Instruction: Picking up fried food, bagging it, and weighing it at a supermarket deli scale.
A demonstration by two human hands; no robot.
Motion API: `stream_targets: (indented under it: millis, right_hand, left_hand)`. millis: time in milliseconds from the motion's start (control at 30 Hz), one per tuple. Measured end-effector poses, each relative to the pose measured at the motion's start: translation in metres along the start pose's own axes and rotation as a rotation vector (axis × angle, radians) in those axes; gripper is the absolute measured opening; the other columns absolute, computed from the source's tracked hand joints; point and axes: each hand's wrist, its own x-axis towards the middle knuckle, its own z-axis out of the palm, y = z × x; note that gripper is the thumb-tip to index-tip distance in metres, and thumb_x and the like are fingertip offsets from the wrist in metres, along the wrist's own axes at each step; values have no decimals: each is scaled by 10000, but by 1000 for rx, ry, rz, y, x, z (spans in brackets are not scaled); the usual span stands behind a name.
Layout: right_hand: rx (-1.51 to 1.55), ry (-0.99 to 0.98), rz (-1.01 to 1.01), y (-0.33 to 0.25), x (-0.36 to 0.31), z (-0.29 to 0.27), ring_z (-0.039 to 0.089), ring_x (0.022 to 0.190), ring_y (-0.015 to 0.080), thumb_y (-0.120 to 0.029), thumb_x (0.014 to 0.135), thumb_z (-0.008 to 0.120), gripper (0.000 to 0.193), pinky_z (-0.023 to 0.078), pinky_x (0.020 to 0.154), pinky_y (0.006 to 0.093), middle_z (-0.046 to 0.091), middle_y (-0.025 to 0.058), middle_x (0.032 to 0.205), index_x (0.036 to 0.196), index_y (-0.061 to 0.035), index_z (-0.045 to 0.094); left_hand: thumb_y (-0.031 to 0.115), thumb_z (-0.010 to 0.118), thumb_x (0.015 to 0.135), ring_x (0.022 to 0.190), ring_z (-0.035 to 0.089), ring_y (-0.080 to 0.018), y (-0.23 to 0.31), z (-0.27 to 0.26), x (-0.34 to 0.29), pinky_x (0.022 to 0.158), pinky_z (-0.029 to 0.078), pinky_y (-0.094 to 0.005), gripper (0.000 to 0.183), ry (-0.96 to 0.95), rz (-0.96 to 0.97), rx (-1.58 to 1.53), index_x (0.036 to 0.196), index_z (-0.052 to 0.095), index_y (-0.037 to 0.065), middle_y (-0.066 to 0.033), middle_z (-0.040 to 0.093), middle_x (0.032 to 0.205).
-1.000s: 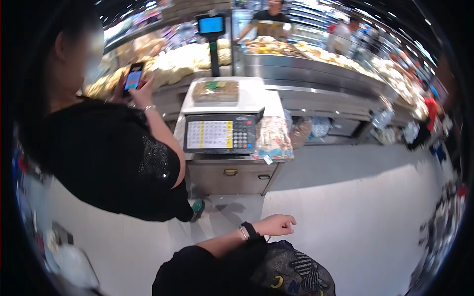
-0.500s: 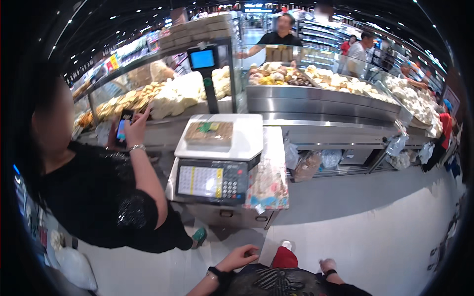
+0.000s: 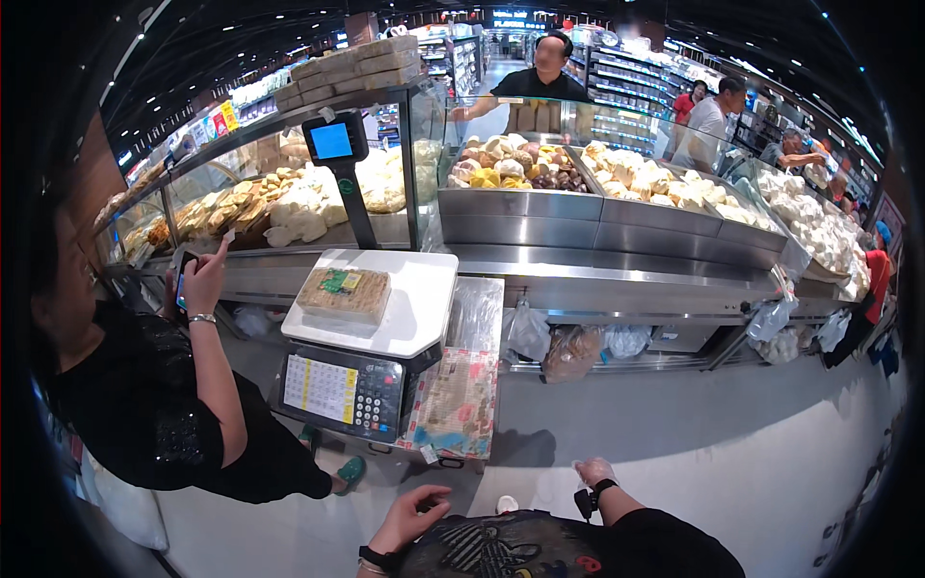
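Observation:
My left hand hangs in front of my body with its fingers loosely bent and apart, nothing in it. My right hand is farther right above the floor, a dark strap and a small black device at its wrist. Its fingers look small and partly hidden, with a sheen like thin clear plastic. Both hands are apart from the weighing scale, whose white plate bears a wrapped brown food block with a green and yellow label. The scale's keypad panel faces me.
At left a person in black holds a phone. A screen on a post stands behind the scale. Steel counters hold piled buns, with plastic bags hanging below. Another person stands behind the glass.
My view has shifted, so the scale and counters sit farther left. My right hand is raised and more in sight. The person at left has moved toward the picture's edge.

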Motion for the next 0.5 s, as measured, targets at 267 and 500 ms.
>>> stream_targets:
  millis: [267, 500]
  right_hand:
    - [-24, -73, 93, 8, -4, 17, 562, 1104, 320, -406, 860, 461, 461, 423, 976, 401, 626, 185, 1107, 1043, -35, 665]
    - [-103, -124, -81, -26, 3, 18, 575, 1054, 332, -404, 829, 475, 424, 443, 915, 429, 638, 176, 1061, 966, -61, 685]
  left_hand:
    - [110, 681, 835, 764, 572, -79, 26, 5, -9, 717, 465, -230, 285, 204, 54, 0, 1102, 628, 28, -25, 639, 851]
    - [145, 759, 745, 769, 592, -130, 130, -22, -29, 707, 473, -266, 406, 446, 591, 149, 1111, 620, 35, -61, 654, 860]
